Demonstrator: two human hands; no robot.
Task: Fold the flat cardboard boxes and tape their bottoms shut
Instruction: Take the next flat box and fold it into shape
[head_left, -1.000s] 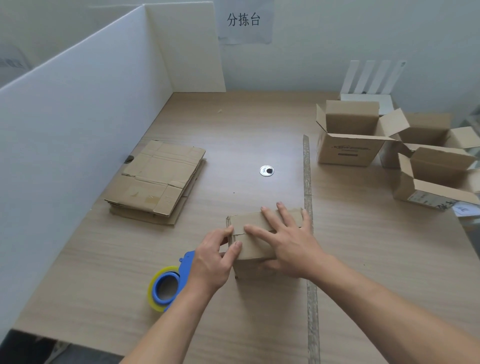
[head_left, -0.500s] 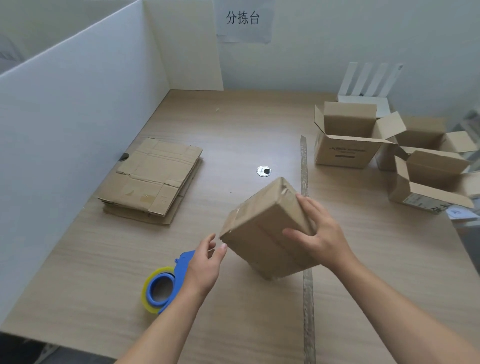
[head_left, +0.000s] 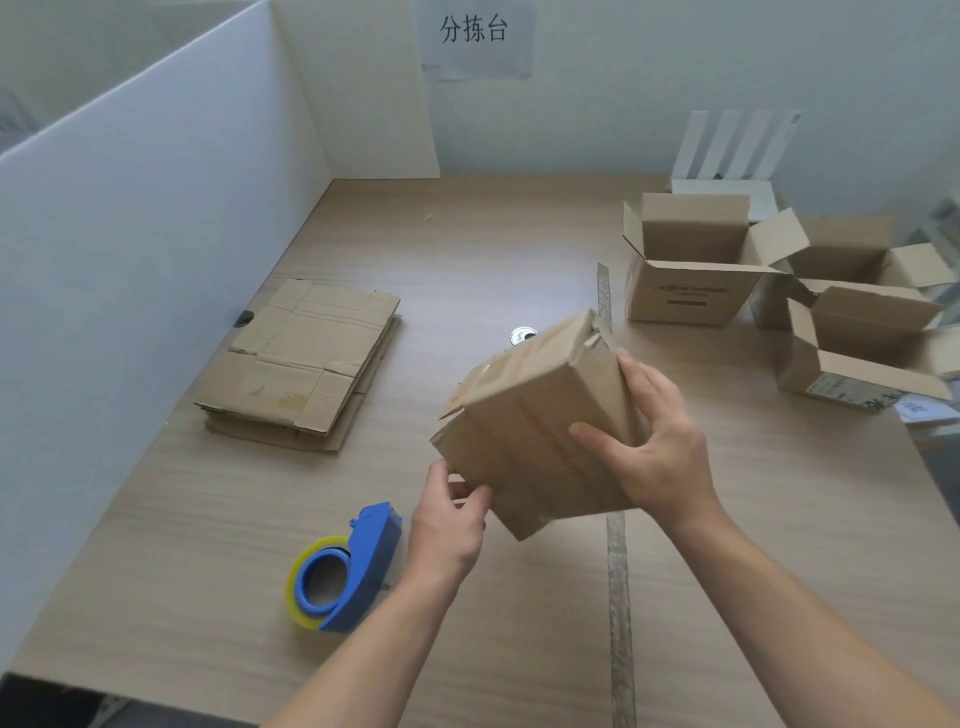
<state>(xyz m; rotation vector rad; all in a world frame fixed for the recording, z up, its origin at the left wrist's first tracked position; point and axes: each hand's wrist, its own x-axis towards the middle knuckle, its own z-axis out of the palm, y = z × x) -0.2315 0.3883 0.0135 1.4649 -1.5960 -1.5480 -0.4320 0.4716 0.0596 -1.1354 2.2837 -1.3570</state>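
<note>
Both forearms reach forward over the wooden table (head_left: 519, 249). The right hand (head_left: 652, 452) grips the tilted cardboard box (head_left: 535, 426), lifted above the tabletop, thumb on its face. The left hand (head_left: 447, 525) pinches the box's lower-left corner beside the blue tape dispenser (head_left: 345, 574).

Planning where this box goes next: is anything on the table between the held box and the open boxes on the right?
Nothing visible stands there. Between the held box and the open boxes lies only bare table, crossed by a flat strip.
</note>
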